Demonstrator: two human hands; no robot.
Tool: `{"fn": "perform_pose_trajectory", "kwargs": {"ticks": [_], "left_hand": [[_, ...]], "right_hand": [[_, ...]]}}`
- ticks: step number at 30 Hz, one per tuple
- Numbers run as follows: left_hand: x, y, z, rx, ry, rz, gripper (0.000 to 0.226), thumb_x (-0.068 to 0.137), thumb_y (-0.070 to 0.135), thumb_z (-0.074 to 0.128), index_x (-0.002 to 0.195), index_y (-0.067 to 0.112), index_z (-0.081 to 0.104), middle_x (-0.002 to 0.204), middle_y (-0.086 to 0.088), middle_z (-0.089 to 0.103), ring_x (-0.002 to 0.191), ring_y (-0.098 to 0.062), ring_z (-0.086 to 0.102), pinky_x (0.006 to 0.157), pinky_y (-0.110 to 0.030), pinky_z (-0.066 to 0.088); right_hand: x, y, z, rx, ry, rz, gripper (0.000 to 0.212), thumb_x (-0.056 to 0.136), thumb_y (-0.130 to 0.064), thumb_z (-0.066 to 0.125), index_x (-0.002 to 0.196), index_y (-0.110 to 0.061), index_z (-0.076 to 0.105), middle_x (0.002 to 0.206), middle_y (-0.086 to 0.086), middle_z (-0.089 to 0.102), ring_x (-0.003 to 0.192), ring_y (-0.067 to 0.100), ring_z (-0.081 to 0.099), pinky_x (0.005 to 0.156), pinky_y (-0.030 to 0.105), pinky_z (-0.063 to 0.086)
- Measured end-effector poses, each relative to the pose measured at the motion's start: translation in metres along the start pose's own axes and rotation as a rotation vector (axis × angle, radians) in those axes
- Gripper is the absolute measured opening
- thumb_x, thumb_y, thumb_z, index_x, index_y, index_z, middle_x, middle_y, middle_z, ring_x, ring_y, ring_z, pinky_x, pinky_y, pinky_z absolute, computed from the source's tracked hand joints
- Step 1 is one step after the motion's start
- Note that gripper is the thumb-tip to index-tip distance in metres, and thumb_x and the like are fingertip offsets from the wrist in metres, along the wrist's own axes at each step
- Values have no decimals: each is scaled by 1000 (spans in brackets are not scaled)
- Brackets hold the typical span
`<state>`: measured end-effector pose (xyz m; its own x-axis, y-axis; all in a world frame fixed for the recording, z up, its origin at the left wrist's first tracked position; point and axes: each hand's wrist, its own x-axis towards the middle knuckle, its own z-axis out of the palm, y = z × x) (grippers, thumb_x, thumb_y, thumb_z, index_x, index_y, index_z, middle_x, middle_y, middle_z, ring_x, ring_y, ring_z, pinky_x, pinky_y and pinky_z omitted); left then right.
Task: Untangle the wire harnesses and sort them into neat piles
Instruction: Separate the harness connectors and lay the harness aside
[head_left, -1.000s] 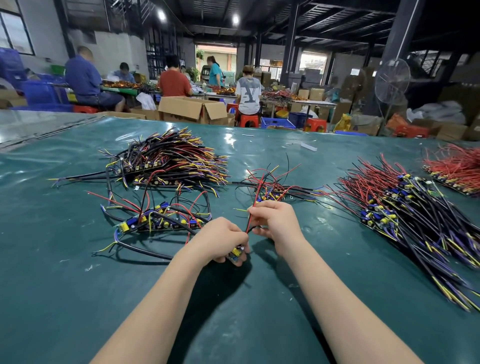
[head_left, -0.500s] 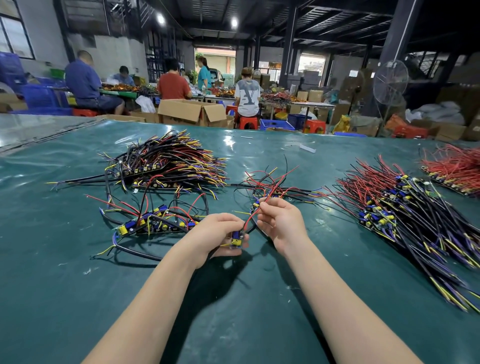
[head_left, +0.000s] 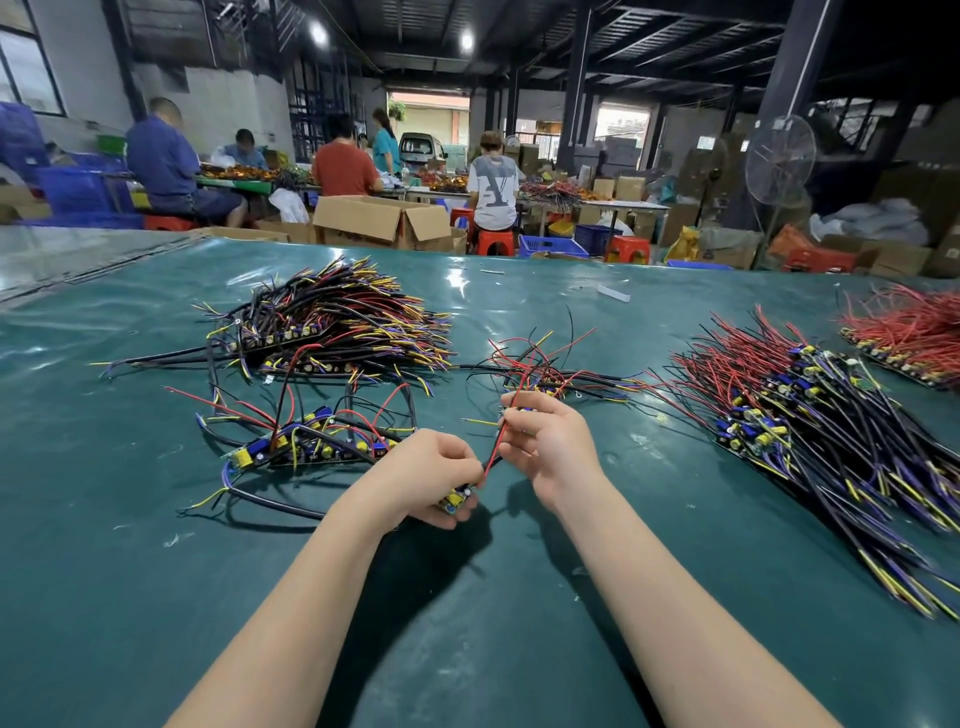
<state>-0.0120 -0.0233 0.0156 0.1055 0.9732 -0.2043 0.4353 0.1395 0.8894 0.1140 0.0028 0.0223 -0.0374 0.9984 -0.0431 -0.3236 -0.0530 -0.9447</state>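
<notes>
Between my two hands, just above the green tabletop (head_left: 156, 571), is the one harness (head_left: 458, 502) I am working on. My left hand (head_left: 428, 475) has its fingers (head_left: 462, 465) curled round the small board end, and my right hand (head_left: 553, 449) pinches its red wire (head_left: 494, 441), which runs fairly straight between the two grips. By my reckoning the job is well past halfway: a big fanned pile (head_left: 337, 322) lies at far left, a long pile (head_left: 810, 421) at right and a red-wired pile (head_left: 904, 332) at the far right edge, each fairly orderly. Left to do are the loose tangle (head_left: 545, 366) just behind my right hand, which the held wire seems to run into, and the short row of boards (head_left: 311, 444) at near left, whose looping leads are not yet squared. That tangle is the obstacle, and I judge a hard pull would drag it along. Beyond the tabletop's far edge are a cardboard box (head_left: 379, 221), a standing fan (head_left: 779, 161) and people seated at other benches.
</notes>
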Motion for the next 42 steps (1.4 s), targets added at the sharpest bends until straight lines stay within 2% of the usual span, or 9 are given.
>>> {"fn": "perform_pose_trajectory", "kwargs": {"ticks": [7, 10, 15, 19, 23, 29, 33, 36, 42], "left_hand": [[0, 0, -6, 59, 81, 141, 13, 83, 19, 61, 72, 20, 68, 51, 5, 60, 51, -12, 53, 48, -20, 45], [-2, 1, -11, 104, 110, 169, 14, 81, 18, 63, 68, 17, 68, 50, 4, 60, 47, -13, 50, 45, -20, 44], [-2, 0, -16, 192, 143, 126, 13, 77, 11, 60, 68, 6, 68, 45, 3, 57, 43, -11, 47, 38, -14, 36], [0, -4, -16, 250, 198, 132, 16, 73, 18, 61, 61, 8, 67, 47, -1, 59, 40, -11, 41, 36, -12, 29], [3, -7, -13, 403, 283, 182, 33, 78, 35, 65, 49, 18, 60, 39, 6, 55, 33, -1, 43, 39, -9, 32], [4, -7, -12, 489, 287, 222, 39, 79, 36, 64, 44, 21, 56, 36, 10, 52, 34, -3, 43, 41, -11, 32], [5, -9, -14, 381, 226, 240, 23, 82, 23, 63, 59, 25, 66, 50, 6, 62, 49, -10, 54, 51, -16, 43], [5, -11, -17, 212, 166, 207, 14, 83, 14, 62, 75, 11, 73, 64, -1, 68, 52, -9, 56, 47, -13, 40], [1, -14, -27, 45, 32, 110, 15, 82, 8, 61, 75, -2, 70, 57, -4, 61, 47, -12, 50, 38, -12, 31]], "right_hand": [[6, -1, -2, 88, 113, -54, 28, 91, 2, 47, 66, -9, 51, 48, -1, 50, 33, 3, 46, 38, 15, 44], [7, 1, -4, 121, 107, -39, 27, 92, 4, 44, 70, -10, 51, 45, -1, 52, 34, 4, 50, 39, 15, 45], [9, 4, -5, -60, 111, -146, 29, 91, 8, 39, 74, -14, 48, 60, 7, 48, 35, 3, 50, 38, 16, 45], [10, 6, -5, -159, 118, -192, 29, 92, 7, 38, 72, -11, 48, 61, 9, 47, 34, 0, 47, 38, 15, 45], [9, 3, -8, -111, 93, -180, 24, 89, 6, 49, 68, -7, 51, 59, 8, 48, 35, 2, 47, 40, 16, 46], [10, 5, -11, -215, 133, -235, 26, 80, 6, 63, 60, -7, 52, 46, -2, 51, 36, 1, 47, 41, 16, 46], [12, 5, -14, -151, 131, -223, 28, 84, 9, 57, 60, -6, 54, 49, 2, 55, 36, 2, 51, 43, 15, 49], [12, 4, -13, -93, 102, -198, 24, 87, 5, 55, 66, -6, 57, 58, 9, 54, 38, 3, 54, 45, 16, 51], [13, 2, -13, -89, -46, -101, 29, 96, -3, 41, 73, -4, 57, 63, 10, 52, 41, 5, 57, 47, 17, 52]]}}
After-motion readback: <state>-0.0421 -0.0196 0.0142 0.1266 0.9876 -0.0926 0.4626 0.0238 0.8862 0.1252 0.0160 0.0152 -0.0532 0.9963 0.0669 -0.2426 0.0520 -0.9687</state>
